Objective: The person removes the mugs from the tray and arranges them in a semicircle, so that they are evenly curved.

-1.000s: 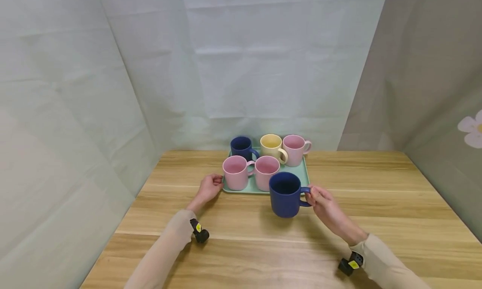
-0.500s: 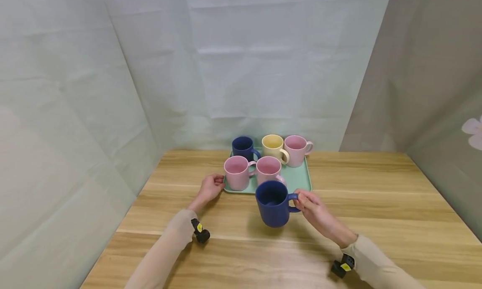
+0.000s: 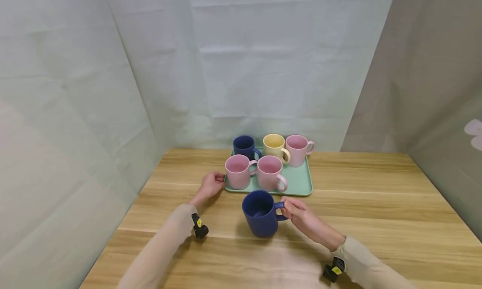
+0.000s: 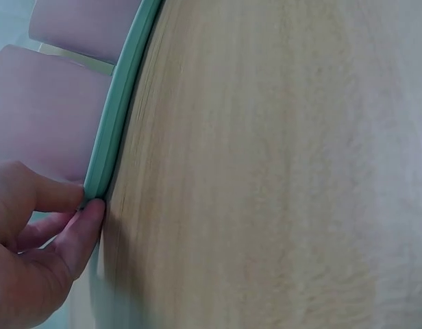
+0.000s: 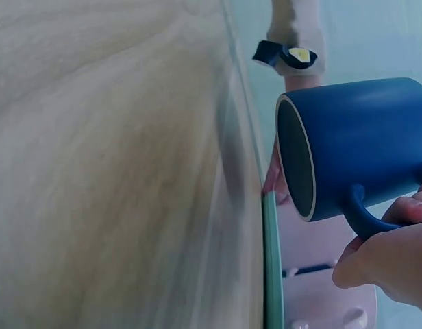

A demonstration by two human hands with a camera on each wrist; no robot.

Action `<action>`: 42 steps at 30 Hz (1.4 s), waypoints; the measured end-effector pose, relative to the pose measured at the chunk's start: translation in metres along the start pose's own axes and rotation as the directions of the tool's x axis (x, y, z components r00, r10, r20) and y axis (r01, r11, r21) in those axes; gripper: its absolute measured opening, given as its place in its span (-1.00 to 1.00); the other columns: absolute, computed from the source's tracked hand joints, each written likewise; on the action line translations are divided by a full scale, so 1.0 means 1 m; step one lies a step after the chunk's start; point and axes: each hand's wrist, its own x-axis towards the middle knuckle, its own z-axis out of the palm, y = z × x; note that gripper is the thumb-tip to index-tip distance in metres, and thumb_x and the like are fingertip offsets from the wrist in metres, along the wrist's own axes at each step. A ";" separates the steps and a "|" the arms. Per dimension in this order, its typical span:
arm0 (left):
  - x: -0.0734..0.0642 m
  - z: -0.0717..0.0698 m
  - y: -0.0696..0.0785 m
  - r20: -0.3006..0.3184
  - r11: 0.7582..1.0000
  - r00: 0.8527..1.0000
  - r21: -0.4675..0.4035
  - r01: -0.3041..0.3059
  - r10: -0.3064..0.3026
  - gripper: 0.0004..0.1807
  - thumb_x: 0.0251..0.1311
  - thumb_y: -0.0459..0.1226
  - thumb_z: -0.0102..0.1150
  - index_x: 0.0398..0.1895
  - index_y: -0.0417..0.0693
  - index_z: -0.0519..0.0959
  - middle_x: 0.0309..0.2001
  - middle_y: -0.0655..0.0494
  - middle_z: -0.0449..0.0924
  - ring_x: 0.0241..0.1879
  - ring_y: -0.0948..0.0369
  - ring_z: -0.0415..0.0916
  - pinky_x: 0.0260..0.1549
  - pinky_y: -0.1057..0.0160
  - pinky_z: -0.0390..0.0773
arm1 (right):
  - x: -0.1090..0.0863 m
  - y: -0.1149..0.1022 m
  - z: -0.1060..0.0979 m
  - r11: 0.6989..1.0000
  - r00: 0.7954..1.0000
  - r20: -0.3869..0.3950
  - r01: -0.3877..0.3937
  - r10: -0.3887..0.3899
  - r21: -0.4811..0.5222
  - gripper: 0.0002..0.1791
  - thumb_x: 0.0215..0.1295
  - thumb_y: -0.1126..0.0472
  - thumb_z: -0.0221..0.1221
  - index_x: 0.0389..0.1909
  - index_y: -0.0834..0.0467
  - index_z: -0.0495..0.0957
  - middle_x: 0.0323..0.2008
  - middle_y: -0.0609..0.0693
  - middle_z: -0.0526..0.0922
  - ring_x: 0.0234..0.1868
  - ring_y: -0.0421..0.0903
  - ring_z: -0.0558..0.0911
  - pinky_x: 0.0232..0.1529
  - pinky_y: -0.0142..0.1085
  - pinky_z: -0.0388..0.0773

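Observation:
My right hand (image 3: pixel 310 223) grips the handle of a dark blue mug (image 3: pixel 260 218), slightly tilted above the table in front of the tray. The right wrist view shows fingers curled round the handle of this blue mug (image 5: pixel 362 144). At the front left corner of a mint green tray (image 3: pixel 300 181), my left hand (image 3: pixel 211 185) pinches the rim. Close up in the left wrist view, thumb and finger meet on the tray's rim (image 4: pixel 115 123). Two pink mugs stand along the tray's front, the left one (image 3: pixel 238 174) beside my left hand and the other (image 3: pixel 268 174) to its right.
Along the tray's back stand another blue mug (image 3: pixel 244 147), a yellow mug (image 3: pixel 273 147) and a pink mug (image 3: pixel 296 152). Bare tray surface shows at its front right. Pale cloth (image 3: pixel 278 71) hangs behind the wooden table (image 3: pixel 376 197).
My right hand has carried the blue mug left and toward me, away from the tray's front right. The front pink mug's handle is now uncovered. My left hand stays at the tray corner.

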 end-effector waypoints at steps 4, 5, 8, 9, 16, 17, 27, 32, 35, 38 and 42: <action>0.002 0.000 0.001 -0.005 0.999 1.000 0.035 0.008 -0.008 -0.66 0.03 -0.48 0.28 -0.08 -0.43 0.56 -0.18 -0.28 0.66 -0.15 -0.02 0.61 -0.11 0.17 0.68 | 0.002 0.005 0.005 1.000 1.000 0.015 -0.008 0.008 -0.009 -0.69 0.53 0.30 -0.28 -0.43 0.15 0.33 -0.51 -0.06 0.19 -0.37 -0.11 0.24 -0.30 -0.31 0.09; 0.002 0.000 0.001 -0.006 0.999 1.000 0.036 0.007 -0.007 -0.66 0.02 -0.48 0.28 -0.09 -0.43 0.56 -0.19 -0.28 0.66 -0.16 -0.03 0.61 -0.12 0.17 0.68 | 0.002 0.006 0.006 1.000 1.000 0.016 -0.017 0.017 -0.004 -0.69 0.53 0.29 -0.27 -0.42 0.15 0.34 -0.51 -0.06 0.20 -0.37 -0.12 0.24 -0.30 -0.33 0.10; 0.002 0.000 0.001 -0.015 0.999 1.000 0.037 0.006 -0.006 -0.67 0.00 -0.48 0.29 -0.11 -0.44 0.57 -0.20 -0.28 0.66 -0.17 -0.03 0.62 -0.12 0.16 0.67 | 0.004 0.012 0.010 1.000 0.999 0.024 -0.024 0.024 -0.017 -0.70 0.53 0.29 -0.26 -0.42 0.16 0.34 -0.51 -0.07 0.20 -0.37 -0.11 0.24 -0.30 -0.35 0.11; 0.002 0.000 0.001 -0.016 0.999 1.000 0.037 0.005 -0.005 -0.68 0.00 -0.48 0.29 -0.12 -0.44 0.57 -0.20 -0.28 0.66 -0.17 -0.04 0.62 -0.12 0.15 0.67 | 0.004 0.013 0.011 0.999 0.999 0.025 -0.029 0.029 -0.017 -0.70 0.53 0.29 -0.25 -0.42 0.16 0.34 -0.52 -0.07 0.21 -0.37 -0.10 0.24 -0.30 -0.35 0.11; 0.002 -0.001 0.001 -0.001 0.999 1.000 0.033 0.015 -0.015 -0.68 0.03 -0.48 0.28 -0.10 -0.43 0.56 -0.17 -0.29 0.64 -0.14 -0.05 0.60 -0.11 0.15 0.67 | 0.007 0.025 0.021 0.998 0.996 0.063 -0.064 0.065 -0.026 -0.68 0.53 0.22 -0.22 -0.44 0.28 0.29 -0.54 -0.10 0.23 -0.40 -0.10 0.23 -0.34 -0.34 0.10; 0.002 -0.002 0.001 0.002 0.999 1.000 0.029 0.015 -0.015 -0.68 0.03 -0.49 0.28 -0.10 -0.44 0.55 -0.16 -0.30 0.64 -0.14 -0.05 0.60 -0.11 0.15 0.67 | 0.008 0.026 0.022 0.998 0.995 0.072 -0.064 0.066 -0.024 -0.67 0.53 0.21 -0.21 -0.44 0.32 0.27 -0.54 -0.11 0.24 -0.41 -0.09 0.23 -0.35 -0.34 0.10; 0.003 -0.001 0.001 0.009 1.000 1.000 0.016 -0.003 0.003 -0.69 0.01 -0.50 0.29 -0.14 -0.46 0.55 -0.22 -0.30 0.65 -0.22 -0.01 0.63 -0.22 0.23 0.70 | 0.014 0.037 0.047 0.995 0.985 0.139 -0.094 0.098 -0.037 -0.53 0.52 0.18 -0.18 -0.43 0.55 0.12 -0.49 -0.19 0.33 -0.37 -0.25 0.31 -0.32 -0.46 0.21; 0.002 0.000 0.002 0.005 1.000 1.000 0.018 -0.010 0.010 -0.69 0.01 -0.51 0.27 -0.14 -0.47 0.55 -0.21 -0.31 0.64 -0.22 -0.01 0.62 -0.21 0.24 0.69 | 0.017 0.037 0.058 0.987 0.969 0.185 -0.161 0.162 -0.022 -0.50 0.50 0.12 -0.13 -0.42 0.54 0.14 -0.46 -0.20 0.36 -0.31 -0.27 0.33 -0.23 -0.49 0.24; 0.002 0.000 0.003 -0.001 1.000 1.000 0.026 -0.004 0.004 -0.70 0.02 -0.51 0.27 -0.13 -0.46 0.55 -0.19 -0.31 0.64 -0.19 -0.03 0.61 -0.17 0.22 0.68 | 0.019 0.037 0.062 0.986 0.964 0.207 -0.165 0.168 -0.031 -0.50 0.50 0.11 -0.13 -0.43 0.53 0.16 -0.45 -0.17 0.36 -0.30 -0.24 0.33 -0.21 -0.48 0.24; 0.002 0.000 0.004 0.005 1.000 1.000 0.019 0.008 -0.008 -0.69 0.03 -0.50 0.26 -0.11 -0.45 0.55 -0.16 -0.32 0.63 -0.15 -0.05 0.61 -0.12 0.18 0.68 | 0.021 0.039 0.067 0.984 0.959 0.221 -0.172 0.176 -0.039 -0.49 0.49 0.09 -0.12 -0.44 0.51 0.17 -0.45 -0.16 0.35 -0.31 -0.24 0.32 -0.21 -0.48 0.24; 0.008 -0.001 -0.005 0.033 1.000 0.999 -0.018 -0.005 0.006 -0.69 0.03 -0.47 0.29 -0.12 -0.43 0.55 -0.20 -0.29 0.63 -0.19 -0.03 0.62 -0.16 0.14 0.69 | 0.021 0.041 0.074 0.980 0.945 0.261 -0.200 0.197 -0.014 -0.48 0.49 0.07 -0.11 -0.40 0.53 0.17 -0.45 -0.19 0.35 -0.32 -0.25 0.33 -0.20 -0.49 0.24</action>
